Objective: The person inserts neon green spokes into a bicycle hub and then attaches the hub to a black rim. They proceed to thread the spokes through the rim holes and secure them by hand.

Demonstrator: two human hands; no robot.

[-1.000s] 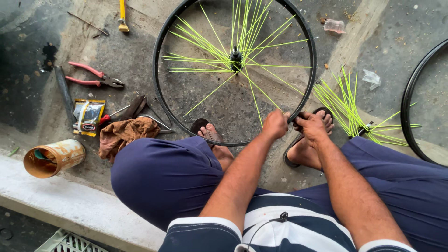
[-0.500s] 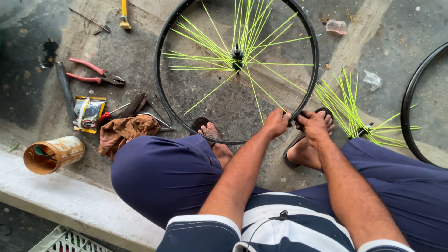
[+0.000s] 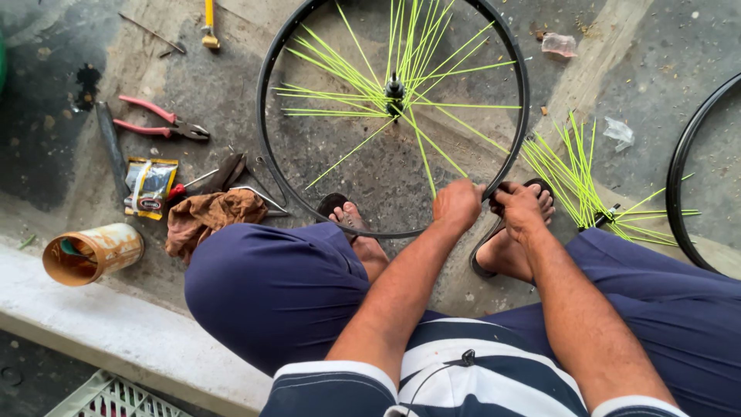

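Note:
A black bicycle wheel rim (image 3: 270, 69) with neon-yellow spokes (image 3: 340, 66) and a hub (image 3: 394, 86) lies on the concrete in front of me. My left hand (image 3: 457, 204) pinches the near right part of the rim where a spoke ends. My right hand (image 3: 519, 208) grips the rim just beside it, fingers curled over the edge. Both feet in sandals rest under the rim's near edge.
Loose yellow spokes (image 3: 567, 166) fan out on the right by a second black rim (image 3: 679, 177). On the left lie red-handled pliers (image 3: 158, 123), a brown rag (image 3: 208, 216), a small packet (image 3: 150, 185), a rusty can (image 3: 89, 253), and a yellow-handled tool (image 3: 209, 23).
Both hands stay on the same spot of the rim; the wheel and view shifted slightly, with no clear change in grip.

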